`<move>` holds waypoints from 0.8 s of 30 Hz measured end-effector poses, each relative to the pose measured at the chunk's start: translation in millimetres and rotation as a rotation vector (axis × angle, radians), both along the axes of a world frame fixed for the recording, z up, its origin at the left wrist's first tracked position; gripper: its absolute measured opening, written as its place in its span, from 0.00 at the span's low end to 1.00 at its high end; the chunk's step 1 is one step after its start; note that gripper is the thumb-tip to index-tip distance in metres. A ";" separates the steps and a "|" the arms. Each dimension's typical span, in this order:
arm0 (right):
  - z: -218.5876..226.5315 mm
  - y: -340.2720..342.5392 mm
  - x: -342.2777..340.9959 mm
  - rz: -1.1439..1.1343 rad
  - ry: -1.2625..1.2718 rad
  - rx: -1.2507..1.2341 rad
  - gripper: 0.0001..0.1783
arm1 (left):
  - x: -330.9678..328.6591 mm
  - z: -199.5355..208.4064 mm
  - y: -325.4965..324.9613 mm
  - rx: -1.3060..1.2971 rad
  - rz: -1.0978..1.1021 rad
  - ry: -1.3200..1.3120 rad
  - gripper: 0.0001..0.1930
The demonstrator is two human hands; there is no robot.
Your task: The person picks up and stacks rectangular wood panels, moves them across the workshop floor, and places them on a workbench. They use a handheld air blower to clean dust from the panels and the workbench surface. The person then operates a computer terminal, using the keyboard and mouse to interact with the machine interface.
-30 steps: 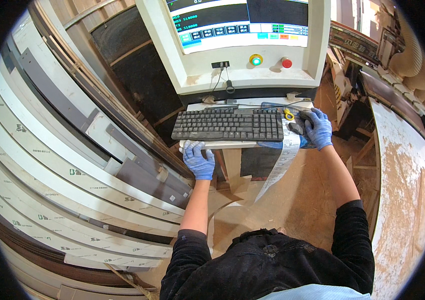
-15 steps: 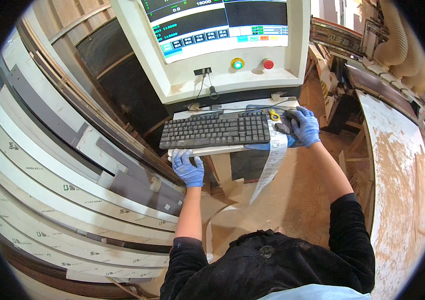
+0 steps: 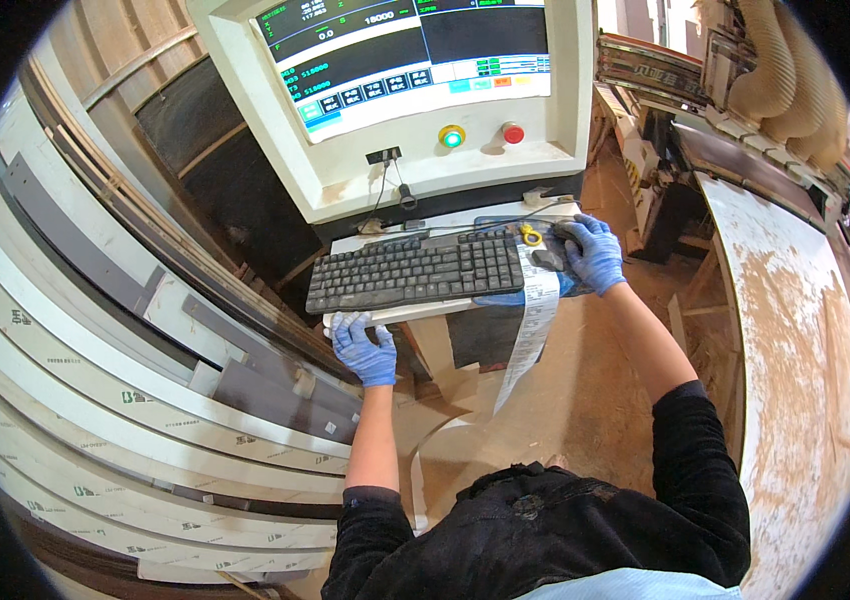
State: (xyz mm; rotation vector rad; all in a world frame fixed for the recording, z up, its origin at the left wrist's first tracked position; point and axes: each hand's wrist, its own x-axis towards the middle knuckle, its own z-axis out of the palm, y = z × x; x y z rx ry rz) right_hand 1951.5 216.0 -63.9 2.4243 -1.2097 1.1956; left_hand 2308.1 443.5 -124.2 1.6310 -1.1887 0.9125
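Observation:
My right hand (image 3: 599, 258), in a blue glove, is curled over a dark computer mouse (image 3: 567, 243) at the right end of the white keyboard tray (image 3: 415, 312); the hand partly hides the mouse. My left hand (image 3: 366, 352), also in a blue glove, rests its fingers on the tray's front left edge, with the thumb held apart. Between my hands lies a dusty black keyboard (image 3: 415, 270). Beside the mouse are a yellow ring-shaped thing (image 3: 531, 236) and a long printed paper strip (image 3: 525, 335) that hangs over the tray's front edge.
Above the tray stands a pale control cabinet with a lit screen (image 3: 415, 60), a glowing green button (image 3: 452, 137) and a red button (image 3: 513, 133). Stacked boards (image 3: 145, 400) fill the left side. A dusty white panel (image 3: 795, 350) and ribbed hoses (image 3: 765, 70) are at the right.
The view has shifted, so the cabinet and tray appear farther left and more of the screen shows. Both hands keep their places at the mouse and tray edge.

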 end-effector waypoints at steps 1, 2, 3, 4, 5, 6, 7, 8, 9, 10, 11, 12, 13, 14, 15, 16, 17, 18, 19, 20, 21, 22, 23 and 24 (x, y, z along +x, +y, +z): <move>-1.0 -1.1 -0.1 0.002 -0.002 -0.003 0.16 | -0.7 0.0 0.1 -0.003 -0.007 0.012 0.14; -1.8 -2.0 -0.6 0.004 -0.004 -0.006 0.16 | -1.3 0.1 0.0 0.001 0.007 -0.002 0.13; -0.9 -0.8 0.1 0.007 -0.007 0.011 0.16 | -2.2 1.0 1.1 0.007 0.023 -0.016 0.13; 0.3 0.6 0.5 0.000 -0.002 0.016 0.16 | -2.7 1.8 1.4 0.012 0.039 -0.029 0.13; 1.4 1.9 0.8 -0.006 0.003 0.020 0.17 | -2.4 1.4 0.3 -0.005 0.030 -0.035 0.13; 2.3 2.8 1.4 -0.009 0.008 0.023 0.17 | -1.7 1.4 0.4 -0.006 0.026 -0.036 0.13; 2.6 3.1 1.5 -0.008 0.005 0.019 0.17 | -1.1 1.4 0.6 -0.007 0.022 -0.037 0.13; 2.9 3.3 1.6 -0.006 0.002 0.014 0.17 | -0.6 1.4 0.9 -0.007 0.018 -0.038 0.13; 3.0 3.4 1.6 -0.005 -0.001 0.010 0.17 | -0.5 1.0 0.7 -0.007 0.015 -0.036 0.13; 3.2 3.8 1.4 -0.008 0.002 0.014 0.17 | -0.4 0.6 0.8 -0.006 0.013 -0.034 0.13; 3.5 4.4 1.1 -0.010 0.005 0.017 0.17 | -0.2 0.3 1.0 -0.005 0.011 -0.033 0.14; 3.7 4.4 0.5 -0.013 0.008 0.020 0.17 | -0.3 0.0 0.9 0.002 0.017 -0.035 0.14; 3.1 3.4 0.1 -0.017 0.007 0.014 0.17 | -0.5 -0.1 0.9 0.008 0.022 -0.038 0.14; 1.7 1.9 -0.1 -0.021 0.007 0.007 0.17 | -0.5 0.0 0.6 0.015 0.028 -0.041 0.14; 1.4 2.2 0.3 -0.024 0.006 0.002 0.17 | 0.1 -0.4 0.7 0.008 0.019 -0.038 0.14; 1.4 2.3 0.9 -0.020 0.002 0.010 0.17 | 1.0 -0.5 0.5 0.002 0.009 -0.036 0.14; 1.6 2.3 1.7 -0.015 -0.002 0.017 0.17 | 1.7 -0.7 0.3 -0.005 0.000 -0.033 0.13; 1.8 2.9 1.3 -0.012 -0.005 0.025 0.17 | 0.9 -0.4 0.2 -0.001 0.005 -0.029 0.13; 1.0 2.3 0.8 -0.014 -0.011 0.028 0.17 | 0.0 -0.1 0.2 0.002 0.009 -0.026 0.13; -0.3 1.0 0.5 -0.016 -0.017 0.030 0.17 | -0.8 0.1 0.1 0.005 0.014 -0.022 0.13; 0.0 1.0 1.0 -0.017 -0.024 0.033 0.17 | -0.5 0.3 0.3 0.003 0.011 -0.024 0.14; 0.0 1.1 1.2 -0.020 -0.025 0.022 0.16 | -0.1 0.5 0.4 0.001 0.008 -0.026 0.14; 0.0 1.4 1.6 -0.023 -0.026 0.010 0.16 | 0.0 0.4 0.6 -0.001 0.004 -0.028 0.14; 0.3 1.8 1.8 -0.029 -0.028 -0.001 0.16 | -0.4 0.6 0.3 -0.001 0.009 -0.025 0.14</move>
